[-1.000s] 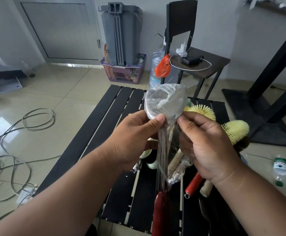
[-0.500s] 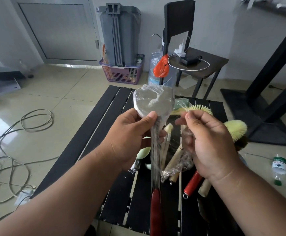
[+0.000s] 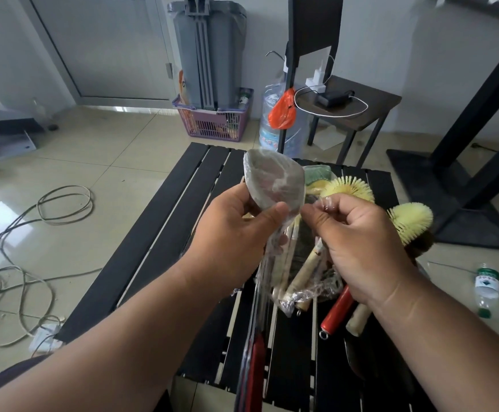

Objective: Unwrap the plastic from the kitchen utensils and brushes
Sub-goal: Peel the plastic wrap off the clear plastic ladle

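Note:
A plastic-wrapped ladle point(image 3: 275, 182) with a red handle stands upright above the black slatted table point(image 3: 165, 221). My left hand point(image 3: 236, 233) grips it just under the wrapped bowl, thumb across the front. My right hand point(image 3: 358, 236) pinches a strip of clear plastic film point(image 3: 321, 205) beside the ladle's neck. Below the hands lies a wrapped bundle of wooden-handled utensils point(image 3: 304, 278). Two yellow bristle brushes point(image 3: 411, 221) and a red-handled utensil point(image 3: 335, 313) lie on the table to the right.
A small dark side table point(image 3: 358, 114) with a charger and cable stands behind, next to a water jug point(image 3: 272, 129) and a purple basket point(image 3: 212, 126). Cables point(image 3: 34, 233) trail over the tiled floor at left. A small bottle point(image 3: 485, 286) lies on the floor at right.
The ladle has tilted and turned in my left hand. My right hand has closed in towards the ladle's neck, fingertips pinching loose film.

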